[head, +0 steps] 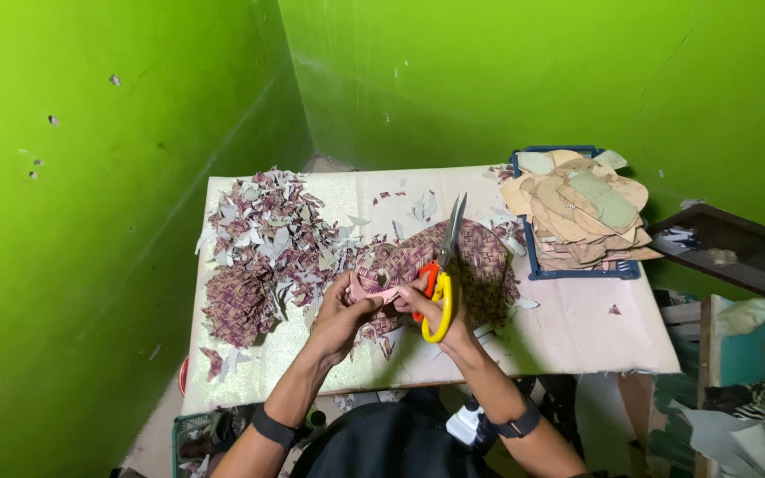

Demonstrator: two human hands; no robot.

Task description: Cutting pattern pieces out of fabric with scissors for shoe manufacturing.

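A small pink cut-out piece (375, 292) is held between the two hands, just above the near middle of the desk (577, 327). The left hand (340, 320) is closed on its left end, with the thumb pressed on top. The right hand (440, 312) touches the right end of the piece with its fingertips, and at the same time it is clenched around the scissors (443, 270). The yellow and orange handles are gripped by this hand, and the grey blades are pointed away from the person, toward the far wall; whether the blades are parted cannot be told.

Under and behind the hands, a stack of woven purple patterned sheets (480, 261) is spread on the desk. To the left, a large heap of purple and white scraps (263, 243) is piled up, and some scraps are scattered near the desk's far edge. At the far right corner, a blue tray (577, 273) is placed, and it is filled with tan sole-shaped pieces (577, 212), with one pale green piece on top. The desk is covered by a pale board and is set in a corner of bright green walls (90, 265). A dark band is worn on each wrist.
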